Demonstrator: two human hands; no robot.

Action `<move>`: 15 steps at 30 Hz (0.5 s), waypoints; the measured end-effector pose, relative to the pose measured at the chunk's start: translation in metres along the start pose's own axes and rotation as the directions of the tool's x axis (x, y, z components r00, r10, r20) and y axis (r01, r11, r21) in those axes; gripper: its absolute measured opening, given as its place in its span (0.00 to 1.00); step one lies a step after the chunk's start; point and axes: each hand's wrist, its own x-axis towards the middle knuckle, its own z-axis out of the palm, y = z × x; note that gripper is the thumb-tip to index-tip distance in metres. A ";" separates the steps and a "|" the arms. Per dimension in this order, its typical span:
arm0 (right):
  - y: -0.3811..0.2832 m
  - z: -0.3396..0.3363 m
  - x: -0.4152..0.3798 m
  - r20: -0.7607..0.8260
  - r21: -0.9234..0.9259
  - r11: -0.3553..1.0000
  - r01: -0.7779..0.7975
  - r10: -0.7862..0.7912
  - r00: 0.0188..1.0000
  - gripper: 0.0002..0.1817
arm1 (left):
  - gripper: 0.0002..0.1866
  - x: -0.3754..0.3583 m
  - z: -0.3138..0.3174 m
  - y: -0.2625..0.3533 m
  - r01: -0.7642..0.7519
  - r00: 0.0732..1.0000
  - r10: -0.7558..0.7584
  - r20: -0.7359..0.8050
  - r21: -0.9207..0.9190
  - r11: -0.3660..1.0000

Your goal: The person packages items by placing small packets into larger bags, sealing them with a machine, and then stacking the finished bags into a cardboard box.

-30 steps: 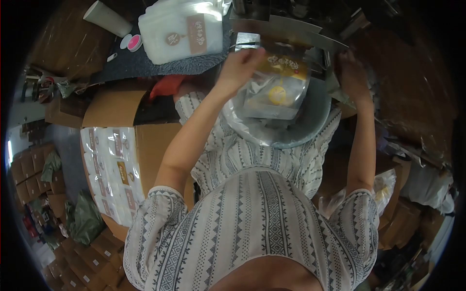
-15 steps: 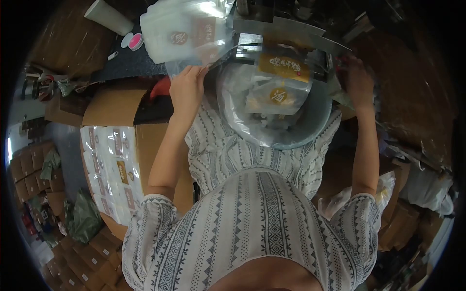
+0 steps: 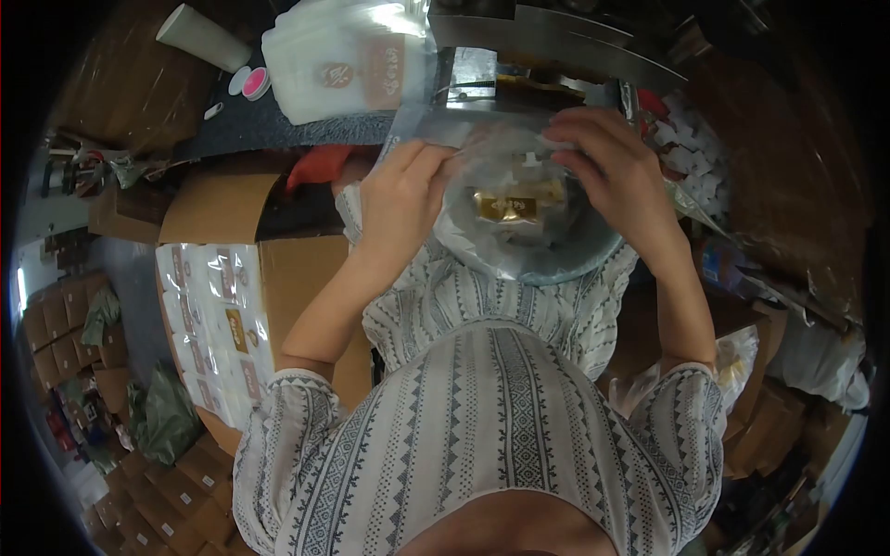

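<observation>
My left hand (image 3: 403, 199) pinches the edge of a clear plastic bag (image 3: 417, 125) above a pale basin. My right hand (image 3: 616, 181) is at the bag's other side, its thumb and fingers closed around a small white piece (image 3: 547, 144), blurred and partly hidden. The basin (image 3: 556, 276) rests at my lap. Inside lie clear packages with gold labels (image 3: 505, 208). Beyond my left hand, a stack of clear bags with brown print (image 3: 348, 69) lies on the dark worktop.
Small white pieces (image 3: 691, 148) lie in a heap at the right. A cardboard box (image 3: 311, 287) of packed white packages (image 3: 209, 315) stands to the left. A white cup (image 3: 204, 37) and a small pink-filled pot (image 3: 256, 82) are on the worktop (image 3: 278, 139).
My right hand has come left from the white heap to the bag. My left hand has moved right and slightly down with the bag. The gold-printed package now sits lower in the basin.
</observation>
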 end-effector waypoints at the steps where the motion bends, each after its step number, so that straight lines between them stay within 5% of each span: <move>1: -0.001 0.000 0.001 0.012 0.032 0.998 0.045 -0.046 0.999 0.12 | 0.05 0.000 0.000 0.002 -0.047 0.998 0.048 0.033 -0.044 0.998; 5: 0.000 0.000 0.000 0.119 0.192 0.981 0.002 -0.025 0.993 0.14 | 0.04 -0.004 0.015 0.001 -0.039 0.970 0.085 0.228 -0.198 0.979; 6: 0.002 0.001 -0.001 0.125 0.235 0.952 -0.195 0.170 0.978 0.15 | 0.04 -0.004 0.022 0.003 -0.038 0.970 0.084 0.228 -0.199 0.979; 7: 0.005 0.001 -0.002 0.140 0.276 0.881 -0.384 0.358 0.923 0.15 | 0.07 -0.004 0.031 0.008 0.232 0.931 -0.070 0.358 -0.434 0.871; 8: 0.012 0.002 -0.004 0.140 0.274 0.883 -0.382 0.357 0.924 0.15 | 0.09 -0.001 0.038 0.010 0.485 0.844 -0.169 0.509 -0.588 0.647; 9: 0.021 0.002 -0.005 0.059 0.243 0.886 -0.395 0.393 0.918 0.16 | 0.09 0.006 0.043 0.010 0.482 0.847 -0.169 0.505 -0.591 0.647; 11: 0.029 -0.006 -0.010 -0.025 0.210 0.888 -0.409 0.423 0.906 0.16 | 0.14 0.025 0.053 0.005 0.686 0.695 -0.268 0.667 -0.504 0.525; 12: 0.032 -0.014 -0.012 0.002 0.111 0.879 -0.464 0.467 0.884 0.16 | 0.14 0.033 0.061 0.001 0.685 0.696 -0.266 0.667 -0.506 0.524; 14: 0.037 -0.026 -0.017 0.022 0.006 0.858 -0.514 0.513 0.858 0.17 | 0.14 0.044 0.073 -0.004 0.727 0.685 -0.311 0.659 -0.645 0.236; 15: 0.040 -0.031 -0.020 -0.035 -0.122 0.841 -0.527 0.527 0.849 0.16 | 0.14 0.045 0.076 -0.006 0.727 0.685 -0.310 0.660 -0.645 0.234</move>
